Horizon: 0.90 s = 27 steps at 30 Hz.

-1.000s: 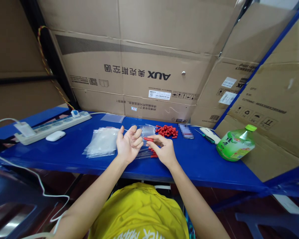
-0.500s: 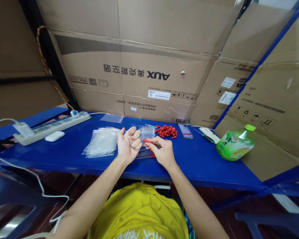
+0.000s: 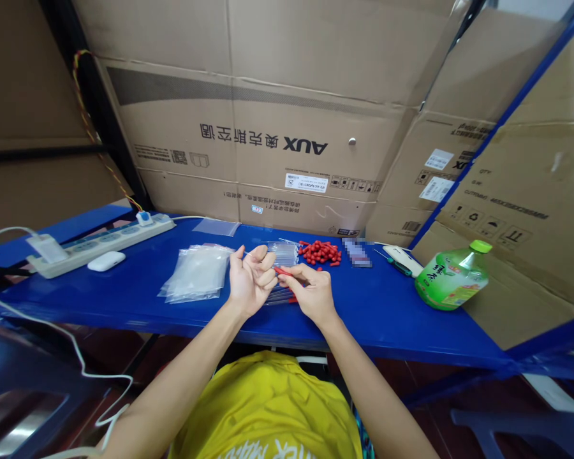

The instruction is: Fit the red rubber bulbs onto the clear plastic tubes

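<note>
My left hand [image 3: 251, 282] is held palm up over the blue table [image 3: 124, 287], fingers curled round a thin clear tube whose end sticks out past the fingertips. My right hand [image 3: 310, 292] pinches a small red cap [image 3: 281, 271] and holds it against the left fingers. Under both hands lies a bundle of clear tubes [image 3: 283, 255], some with red ends. A pile of loose red caps [image 3: 320, 252] sits just beyond my right hand. A stack of clear plastic bags [image 3: 196, 273] lies left of my left hand.
A white power strip [image 3: 100, 242] and a white earbud case [image 3: 106, 261] lie at the far left. A green drink bottle [image 3: 452, 275] lies on its side at the right, a white tool [image 3: 402, 259] beside it. Cardboard boxes [image 3: 268, 153] wall the back.
My hands have closed together: the right hand brought the red cap leftward to the left fingers, and the left fingers curled tighter.
</note>
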{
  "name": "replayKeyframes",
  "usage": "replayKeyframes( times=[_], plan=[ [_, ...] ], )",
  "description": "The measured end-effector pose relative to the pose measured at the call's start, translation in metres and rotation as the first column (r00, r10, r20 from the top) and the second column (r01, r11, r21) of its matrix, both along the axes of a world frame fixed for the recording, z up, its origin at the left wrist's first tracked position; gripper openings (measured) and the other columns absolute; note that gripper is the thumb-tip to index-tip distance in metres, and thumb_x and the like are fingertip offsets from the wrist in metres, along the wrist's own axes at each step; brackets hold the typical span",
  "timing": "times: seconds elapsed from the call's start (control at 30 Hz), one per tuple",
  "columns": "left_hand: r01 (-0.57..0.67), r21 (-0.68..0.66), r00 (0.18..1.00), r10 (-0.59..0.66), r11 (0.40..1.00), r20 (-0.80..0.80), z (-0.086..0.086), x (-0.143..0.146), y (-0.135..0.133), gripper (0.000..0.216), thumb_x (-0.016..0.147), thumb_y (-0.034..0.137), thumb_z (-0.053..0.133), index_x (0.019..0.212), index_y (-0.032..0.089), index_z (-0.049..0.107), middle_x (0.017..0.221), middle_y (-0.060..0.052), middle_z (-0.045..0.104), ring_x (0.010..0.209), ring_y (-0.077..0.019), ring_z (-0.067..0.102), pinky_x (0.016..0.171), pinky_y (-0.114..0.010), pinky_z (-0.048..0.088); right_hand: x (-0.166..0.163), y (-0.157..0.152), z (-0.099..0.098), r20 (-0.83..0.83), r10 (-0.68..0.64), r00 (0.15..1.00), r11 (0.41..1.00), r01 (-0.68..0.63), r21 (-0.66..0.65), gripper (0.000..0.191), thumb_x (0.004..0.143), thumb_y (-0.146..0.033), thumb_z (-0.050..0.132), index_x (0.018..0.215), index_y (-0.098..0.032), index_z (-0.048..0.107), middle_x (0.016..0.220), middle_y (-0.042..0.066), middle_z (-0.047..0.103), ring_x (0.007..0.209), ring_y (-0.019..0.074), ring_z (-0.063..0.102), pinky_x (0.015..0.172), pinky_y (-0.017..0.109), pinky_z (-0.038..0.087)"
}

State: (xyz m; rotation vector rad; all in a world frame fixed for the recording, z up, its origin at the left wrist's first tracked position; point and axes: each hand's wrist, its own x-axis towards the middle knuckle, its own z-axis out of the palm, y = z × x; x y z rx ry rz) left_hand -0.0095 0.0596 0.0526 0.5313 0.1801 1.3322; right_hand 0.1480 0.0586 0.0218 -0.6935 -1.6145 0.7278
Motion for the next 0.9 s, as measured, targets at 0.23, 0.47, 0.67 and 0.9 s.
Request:
replayKeyframes(
  times=[0.23, 0.47, 0.67, 0.9],
  plan=[
    [-0.022, 0.01, 1.0, 0.022, 1.0, 0.002, 0.0, 0.001, -0.002, 0.043, 0.105, 0.047, 0.021, 0.072, 0.022, 0.025, 0.063, 0.007, 0.019, 0.041, -0.007, 0.004, 0.037, -0.021, 0.014, -0.002, -0.003, 0.003, 0.024, -0.068, 0.997, 0.996, 0.066, 0.066, 0.01, 0.09, -0.029, 0.074, 0.096, -0.023, 0.079, 0.088, 0.002, 0.082, 0.076, 0.0216, 0.08, 0.073, 0.031, 0.066],
    [-0.025, 0.087, 0.996, 0.032, 0.996, -0.08, -0.001, 0.005, 0.0, 0.045, 0.105, 0.052, 0.033, 0.073, 0.02, 0.034, 0.064, 0.006, 0.033, 0.04, -0.0055, 0.019, 0.04, -0.02, 0.023, 0.0, 0.0, 0.002, 0.021, -0.221, 0.975, 0.969, 0.217, 0.117, 0.011, 0.091, -0.033, 0.073, 0.095, -0.024, 0.078, 0.088, 0.001, 0.082, 0.079, 0.0217, 0.08, 0.079, 0.032, 0.065],
    [-0.104, 0.172, 0.95, 0.149, 0.98, -0.275, -0.006, 0.007, 0.008, 0.033, 0.098, 0.042, 0.055, 0.077, 0.018, 0.046, 0.084, 0.002, 0.054, 0.044, -0.0028, 0.031, 0.044, -0.019, 0.029, 0.004, 0.008, 0.002, 0.016, -0.271, 0.963, 0.963, 0.271, 0.002, 0.019, 0.091, -0.039, 0.07, 0.099, -0.024, 0.077, 0.09, 0.003, 0.081, 0.079, 0.0226, 0.078, 0.079, 0.034, 0.063],
    [-0.34, 0.455, 0.464, 0.568, 0.823, -0.68, -0.006, -0.015, 0.021, 0.018, 0.087, 0.035, 0.07, 0.089, 0.018, 0.069, 0.087, -0.003, 0.063, 0.072, -0.0135, 0.052, 0.061, -0.021, 0.038, 0.032, 0.028, 0.005, 0.244, -0.191, 0.951, 0.972, 0.218, -0.091, 0.018, 0.088, -0.035, 0.07, 0.096, -0.022, 0.078, 0.096, 0.004, 0.078, 0.085, 0.0194, 0.07, 0.073, 0.028, 0.053]
  ],
)
